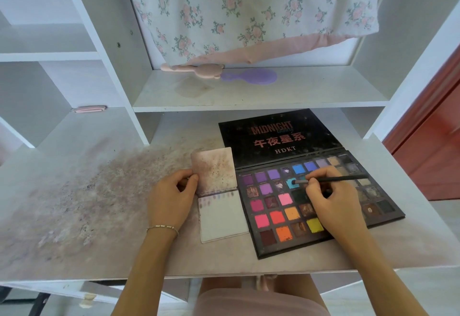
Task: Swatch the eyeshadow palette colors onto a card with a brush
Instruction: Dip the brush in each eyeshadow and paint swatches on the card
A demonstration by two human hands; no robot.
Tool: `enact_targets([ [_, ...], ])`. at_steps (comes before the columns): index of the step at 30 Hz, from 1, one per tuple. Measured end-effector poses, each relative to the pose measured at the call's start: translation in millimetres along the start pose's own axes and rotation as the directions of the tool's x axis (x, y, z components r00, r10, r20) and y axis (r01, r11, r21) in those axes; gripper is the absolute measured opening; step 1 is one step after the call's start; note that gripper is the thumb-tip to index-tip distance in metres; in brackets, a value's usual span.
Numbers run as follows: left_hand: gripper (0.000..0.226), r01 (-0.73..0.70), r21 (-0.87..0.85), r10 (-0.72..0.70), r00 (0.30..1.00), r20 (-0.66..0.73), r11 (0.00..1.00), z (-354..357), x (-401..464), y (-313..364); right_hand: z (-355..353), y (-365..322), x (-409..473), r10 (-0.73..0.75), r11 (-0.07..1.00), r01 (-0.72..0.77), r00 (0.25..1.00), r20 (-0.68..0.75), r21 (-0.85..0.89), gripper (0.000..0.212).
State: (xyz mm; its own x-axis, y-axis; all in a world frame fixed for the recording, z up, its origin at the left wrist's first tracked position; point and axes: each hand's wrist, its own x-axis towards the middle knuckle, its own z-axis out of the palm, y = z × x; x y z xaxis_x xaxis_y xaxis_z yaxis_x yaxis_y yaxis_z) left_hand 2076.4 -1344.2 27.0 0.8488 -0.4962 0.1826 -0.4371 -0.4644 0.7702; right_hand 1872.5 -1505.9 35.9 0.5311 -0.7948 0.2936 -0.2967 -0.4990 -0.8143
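An open eyeshadow palette (278, 218) with several coloured pans lies on the desk, its black lid (276, 136) flat behind it. My right hand (331, 198) pinches a thin black brush (336, 179), whose tip touches a turquoise pan (291, 183). Left of the palette lies a small folded card (222, 216). Its lower white page bears a faint row of swatches along the top, and its upper flap (214, 169) is stained. My left hand (171, 198) holds the flap's left edge between thumb and fingers.
The desk top (87, 203) is smeared with powder on the left. On the shelf behind lie a pink brush (191, 69) and a purple hand mirror (251, 77). A floral cloth (249, 9) hangs above. A pink item (88, 109) sits in the left cubby.
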Motion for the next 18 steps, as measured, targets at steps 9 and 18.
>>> enact_targets([
  [9, 0.016, -0.002, 0.01, 0.002, 1.0, -0.007, 1.0, -1, 0, 0, 1, -1, -1, 0.022, 1.0, -0.023, 0.999, -0.028, -0.008, 0.032],
  [18, 0.015, 0.002, 0.015, -0.002, 1.0, -0.003, 1.0, 0, 1, 1, 6, -18, -8, -0.034, 0.991, 0.038, 0.999, -0.028, 0.13, 0.032],
])
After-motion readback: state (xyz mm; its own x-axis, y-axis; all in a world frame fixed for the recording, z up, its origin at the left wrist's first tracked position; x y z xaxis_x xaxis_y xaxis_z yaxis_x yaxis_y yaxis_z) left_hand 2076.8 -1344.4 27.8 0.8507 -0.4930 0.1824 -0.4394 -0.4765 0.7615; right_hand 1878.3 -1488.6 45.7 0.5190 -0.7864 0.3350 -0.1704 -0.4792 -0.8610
